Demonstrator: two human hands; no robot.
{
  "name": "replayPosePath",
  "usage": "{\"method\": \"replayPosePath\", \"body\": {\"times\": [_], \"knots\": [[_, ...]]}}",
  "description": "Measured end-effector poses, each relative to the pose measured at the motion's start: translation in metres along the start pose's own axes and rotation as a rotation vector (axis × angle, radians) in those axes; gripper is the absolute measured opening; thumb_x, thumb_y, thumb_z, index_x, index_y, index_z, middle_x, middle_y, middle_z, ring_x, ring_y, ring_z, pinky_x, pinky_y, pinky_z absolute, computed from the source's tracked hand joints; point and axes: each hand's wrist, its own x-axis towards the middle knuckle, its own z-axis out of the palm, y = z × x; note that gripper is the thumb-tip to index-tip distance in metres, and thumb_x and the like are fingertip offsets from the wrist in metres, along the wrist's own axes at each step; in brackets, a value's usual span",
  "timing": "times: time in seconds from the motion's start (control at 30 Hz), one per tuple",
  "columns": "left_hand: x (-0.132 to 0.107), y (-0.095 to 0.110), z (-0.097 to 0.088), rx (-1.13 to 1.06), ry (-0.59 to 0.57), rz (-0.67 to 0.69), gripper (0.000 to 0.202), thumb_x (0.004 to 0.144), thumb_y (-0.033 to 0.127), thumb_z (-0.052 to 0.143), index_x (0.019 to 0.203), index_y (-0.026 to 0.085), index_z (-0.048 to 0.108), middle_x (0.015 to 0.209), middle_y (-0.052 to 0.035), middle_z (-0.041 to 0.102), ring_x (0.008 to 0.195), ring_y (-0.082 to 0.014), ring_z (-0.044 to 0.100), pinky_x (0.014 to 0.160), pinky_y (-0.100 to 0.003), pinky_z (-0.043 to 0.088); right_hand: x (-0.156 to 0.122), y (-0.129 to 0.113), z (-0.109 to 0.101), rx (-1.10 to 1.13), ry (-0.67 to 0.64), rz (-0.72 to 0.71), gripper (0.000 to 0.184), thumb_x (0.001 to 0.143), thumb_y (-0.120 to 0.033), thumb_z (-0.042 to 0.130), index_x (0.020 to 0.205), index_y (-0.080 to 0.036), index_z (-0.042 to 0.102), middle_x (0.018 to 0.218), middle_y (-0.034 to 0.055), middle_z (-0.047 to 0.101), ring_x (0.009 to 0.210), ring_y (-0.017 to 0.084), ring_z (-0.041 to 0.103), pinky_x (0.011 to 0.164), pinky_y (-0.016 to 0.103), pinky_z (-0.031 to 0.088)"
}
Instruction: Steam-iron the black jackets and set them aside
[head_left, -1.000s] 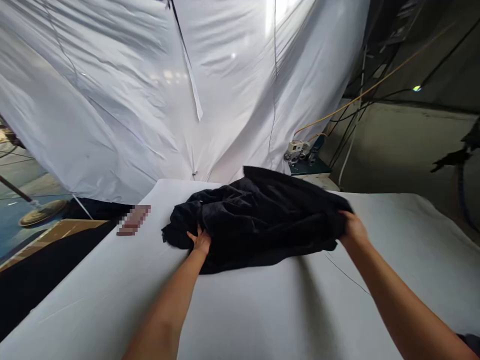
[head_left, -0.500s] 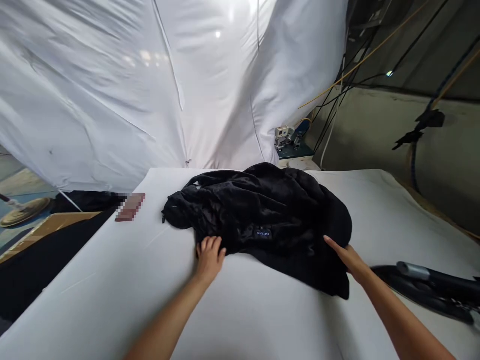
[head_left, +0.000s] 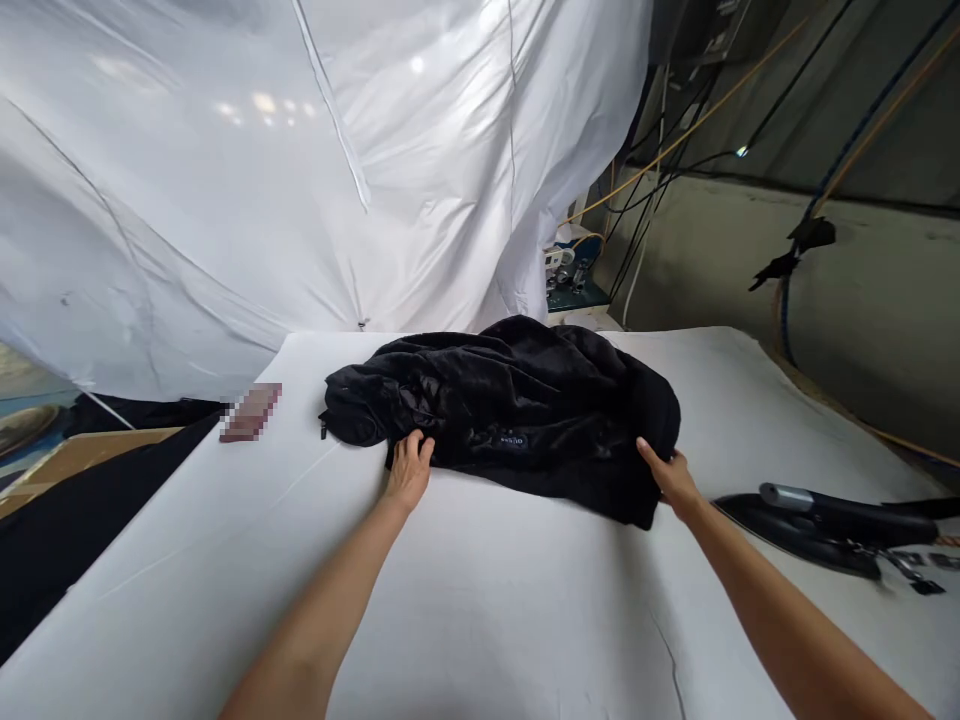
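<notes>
A black plush jacket [head_left: 480, 390] lies bunched across the white padded table, inside lining up, with a small dark label [head_left: 514, 440] reading upside down. A zip pull or cord end [head_left: 323, 428] pokes out at its left end. At the near left edge, my left hand [head_left: 411, 468] is closed on the fabric, its fingertips hidden in the dark folds. My right hand [head_left: 670, 476] grips the right end, thumb on top and fingers tucked underneath out of sight. The near right corner of the jacket hangs slightly raised.
To the right an iron [head_left: 817, 530] rests on the table [head_left: 487, 610], close to my right forearm. A partly blurred reddish object [head_left: 251, 412] lies at the left edge. White sheeting [head_left: 337, 200] hangs behind, with a machine [head_left: 574, 275] and cables beyond.
Both hands have shifted away from me with the jacket, and its near edge now lies farther up the table. The label and the right corner have moved back too. The view has turned slightly.
</notes>
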Motion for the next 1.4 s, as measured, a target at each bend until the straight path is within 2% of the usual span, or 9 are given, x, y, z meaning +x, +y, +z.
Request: {"method": "replayPosePath", "body": {"times": [0.23, 0.43, 0.6, 0.77, 0.9, 1.0, 1.13, 1.27, 1.4], "knots": [[-0.038, -0.003, -0.018, 0.026, -0.066, 0.232, 0.035, 0.081, 0.004, 0.033, 0.092, 0.025, 0.059, 0.091, -0.0053, 0.05, 0.092, -0.0179, 0.044, 0.08, -0.03, 0.041, -0.058, 0.011, -0.019, -0.263, 0.181, 0.001, 0.063, 0.074, -0.054, 0.046, 0.115, -0.006, 0.038, 0.089, 0.0165, 0.059, 0.083, 0.027, 0.057, 0.071, 0.036, 0.044], [-0.053, 0.013, -0.045, 0.026, -0.553, 0.237, 0.038, 0.068, 0.003, 0.046, 0.098, 0.024, 0.058, 0.092, -0.0042, 0.057, 0.087, -0.0178, 0.053, 0.072, -0.028, 0.042, -0.09, 0.014, -0.036, -0.646, -0.046, 0.078, 0.055, 0.081, -0.041, 0.041, 0.123, -0.007, 0.034, 0.094, 0.0171, 0.059, 0.085, 0.027, 0.058, 0.071, 0.037, 0.043], [-0.053, 0.068, -0.035, -0.231, -0.329, 0.356, 0.035, 0.083, 0.02, 0.039, 0.113, 0.03, 0.053, 0.1, -0.0024, 0.055, 0.094, -0.0161, 0.049, 0.081, -0.027, 0.04, -0.122, 0.01, -0.032, -0.82, 0.199, -0.184, 0.044, 0.08, -0.047, 0.041, 0.111, -0.016, 0.051, 0.106, 0.0145, 0.055, 0.1, 0.031, 0.05, 0.075, 0.041, 0.041], [-0.066, 0.093, -0.005, -0.146, -0.184, 0.065, 0.047, 0.083, 0.037, 0.041, 0.13, 0.039, 0.035, 0.128, -0.0059, 0.04, 0.111, -0.0277, 0.038, 0.088, -0.046, 0.034, -0.135, 0.006, -0.009, -0.918, -0.131, -0.671, 0.035, 0.082, -0.041, 0.04, 0.105, -0.025, 0.061, 0.118, 0.0086, 0.052, 0.111, 0.027, 0.041, 0.09, 0.043, 0.032], [-0.074, 0.092, 0.003, -0.102, -0.216, -0.006, 0.051, 0.086, 0.041, 0.034, 0.135, 0.042, 0.02, 0.143, -0.0015, 0.023, 0.123, -0.0313, 0.024, 0.094, -0.055, 0.023, -0.128, 0.025, 0.01, -0.964, -0.12, -0.56, 0.066, 0.076, -0.062, 0.035, 0.133, -0.029, 0.036, 0.142, 0.0032, 0.028, 0.129, 0.037, 0.012, 0.097, 0.057, 0.017], [-0.079, 0.097, -0.002, -0.127, -0.139, -0.056, 0.048, 0.085, 0.036, 0.039, 0.132, 0.037, 0.033, 0.138, -0.0027, 0.032, 0.121, -0.029, 0.028, 0.096, -0.052, 0.023, -0.118, 0.038, 0.005, -0.89, -0.171, -0.584, 0.072, 0.074, -0.066, 0.032, 0.136, -0.029, 0.029, 0.144, 0.0015, 0.023, 0.13, 0.037, 0.005, 0.098, 0.056, 0.017], [-0.084, 0.127, -0.005, -0.311, 0.055, 0.081, 0.031, 0.085, 0.02, 0.039, 0.108, 0.028, 0.059, 0.109, -0.0039, 0.055, 0.106, -0.0188, 0.041, 0.093, -0.037, 0.033, -0.104, 0.043, -0.022, -0.67, -0.113, -0.72, 0.054, 0.081, -0.047, 0.034, 0.125, -0.017, 0.043, 0.132, 0.0122, 0.039, 0.124, 0.03, 0.026, 0.097, 0.045, 0.027], [-0.081, 0.179, 0.007, -0.499, 0.05, 0.314, 0.034, 0.086, 0.014, 0.036, 0.104, 0.026, 0.062, 0.097, -0.0022, 0.06, 0.098, -0.0141, 0.046, 0.088, -0.029, 0.039, -0.078, 0.043, -0.044, -0.518, -0.009, -0.425, 0.041, 0.081, -0.038, 0.037, 0.111, -0.011, 0.048, 0.103, 0.0168, 0.054, 0.1, 0.026, 0.05, 0.083, 0.037, 0.039], [-0.068, 0.223, 0.018, -0.481, -0.039, 0.25, 0.035, 0.086, 0.015, 0.036, 0.111, 0.026, 0.059, 0.086, -0.0021, 0.061, 0.085, -0.0134, 0.05, 0.079, -0.026, 0.043, -0.056, 0.033, -0.047, -0.444, -0.233, -0.283, 0.037, 0.082, -0.034, 0.036, 0.114, -0.017, 0.044, 0.086, 0.0068, 0.061, 0.081, 0.02, 0.058, 0.071, 0.031, 0.042]]}}
